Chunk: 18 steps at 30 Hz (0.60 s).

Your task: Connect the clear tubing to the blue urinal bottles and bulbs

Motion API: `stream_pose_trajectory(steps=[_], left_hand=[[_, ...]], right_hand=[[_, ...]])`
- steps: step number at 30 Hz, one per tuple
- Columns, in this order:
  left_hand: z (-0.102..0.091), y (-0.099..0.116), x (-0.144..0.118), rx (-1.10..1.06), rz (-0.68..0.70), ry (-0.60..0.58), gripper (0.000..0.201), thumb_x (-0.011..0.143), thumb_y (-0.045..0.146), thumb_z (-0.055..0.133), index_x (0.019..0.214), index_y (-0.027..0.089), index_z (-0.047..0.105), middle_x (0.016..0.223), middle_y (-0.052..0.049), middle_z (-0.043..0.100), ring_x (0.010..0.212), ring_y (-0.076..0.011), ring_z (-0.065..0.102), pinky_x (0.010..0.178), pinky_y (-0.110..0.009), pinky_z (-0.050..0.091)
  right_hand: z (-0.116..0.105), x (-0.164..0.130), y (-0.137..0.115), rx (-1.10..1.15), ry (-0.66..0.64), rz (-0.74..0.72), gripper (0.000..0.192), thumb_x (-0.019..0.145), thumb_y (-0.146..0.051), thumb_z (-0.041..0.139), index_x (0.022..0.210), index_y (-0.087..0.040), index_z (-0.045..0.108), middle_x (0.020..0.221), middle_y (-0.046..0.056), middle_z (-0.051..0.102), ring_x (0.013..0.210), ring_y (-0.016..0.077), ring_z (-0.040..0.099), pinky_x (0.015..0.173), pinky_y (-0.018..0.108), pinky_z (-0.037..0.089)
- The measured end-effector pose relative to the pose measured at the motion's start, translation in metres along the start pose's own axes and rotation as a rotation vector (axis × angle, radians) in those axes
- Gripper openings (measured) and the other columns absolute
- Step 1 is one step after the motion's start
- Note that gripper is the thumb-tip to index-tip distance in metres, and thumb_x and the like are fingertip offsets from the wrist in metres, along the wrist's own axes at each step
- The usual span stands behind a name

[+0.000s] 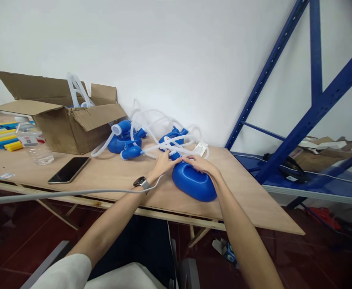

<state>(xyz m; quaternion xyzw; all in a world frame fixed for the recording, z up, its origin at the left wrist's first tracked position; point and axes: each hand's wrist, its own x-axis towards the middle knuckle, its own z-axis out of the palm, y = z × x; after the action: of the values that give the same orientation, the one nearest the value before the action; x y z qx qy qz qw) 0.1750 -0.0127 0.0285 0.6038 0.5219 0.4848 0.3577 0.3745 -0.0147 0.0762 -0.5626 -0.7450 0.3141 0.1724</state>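
Seen from above, a person's two bare arms reach forward and angle inward. The left grip (pixel 163 163) and right grip (pixel 202 164) sit close together, closed, thumb tips near each other, some fingers hidden. The left wrist (pixel 152 178) is nearly straight; the right wrist (pixel 216 175) bends sharply inward.

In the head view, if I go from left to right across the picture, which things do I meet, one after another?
Coloured tubes → plastic bottle → phone → wristwatch → left hand → large blue container → blue metal rack.
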Motion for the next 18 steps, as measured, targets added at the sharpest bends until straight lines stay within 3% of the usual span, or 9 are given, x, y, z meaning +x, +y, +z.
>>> stream_pose_trajectory(steps=[2,5,8,13,18], left_hand=[[-0.007,0.007,-0.005,0.053,0.02,0.023,0.085,0.048,0.077,0.071,0.102,0.012,0.061,0.096,-0.006,0.069,0.09,0.0002,0.054,0.095,-0.012,0.048],[-0.012,0.023,-0.014,0.135,0.085,0.087,0.079,0.063,0.075,0.058,0.113,0.014,0.058,0.12,-0.01,0.062,0.116,-0.0062,0.054,0.113,-0.018,0.047],[-0.012,0.041,-0.014,0.212,0.203,0.032,0.074,0.071,0.07,0.052,0.125,0.021,0.055,0.14,-0.008,0.05,0.136,-0.0086,0.045,0.132,-0.025,0.037],[-0.012,0.05,0.009,0.317,0.334,-0.194,0.072,0.066,0.07,0.059,0.118,0.021,0.065,0.133,-0.007,0.057,0.13,-0.0054,0.046,0.139,-0.023,0.032],[-0.021,0.043,0.027,0.385,0.369,-0.276,0.081,0.061,0.079,0.056,0.116,0.019,0.064,0.126,-0.006,0.061,0.119,-0.0026,0.049,0.13,-0.017,0.036]], right_hand=[[0.001,0.001,0.0,0.002,0.005,-0.002,0.056,0.1,-0.06,0.048,0.126,-0.015,0.069,0.051,-0.005,0.036,0.04,0.0088,0.036,0.038,0.019,0.023],[0.002,0.004,0.002,-0.003,0.007,-0.002,0.055,0.099,-0.06,0.049,0.123,-0.015,0.07,0.051,-0.005,0.038,0.039,0.0087,0.035,0.037,0.019,0.023],[0.002,0.007,0.005,-0.011,0.007,-0.004,0.055,0.097,-0.061,0.051,0.123,-0.015,0.07,0.052,-0.004,0.04,0.039,0.0088,0.036,0.037,0.02,0.023],[0.001,0.008,0.007,-0.004,0.002,0.001,0.053,0.097,-0.056,0.054,0.127,-0.015,0.068,0.052,-0.005,0.04,0.04,0.0087,0.037,0.038,0.02,0.023],[-0.001,0.001,0.003,-0.004,0.001,-0.007,0.057,0.094,-0.06,0.058,0.131,-0.019,0.068,0.051,-0.005,0.037,0.042,0.0091,0.037,0.04,0.019,0.024]])
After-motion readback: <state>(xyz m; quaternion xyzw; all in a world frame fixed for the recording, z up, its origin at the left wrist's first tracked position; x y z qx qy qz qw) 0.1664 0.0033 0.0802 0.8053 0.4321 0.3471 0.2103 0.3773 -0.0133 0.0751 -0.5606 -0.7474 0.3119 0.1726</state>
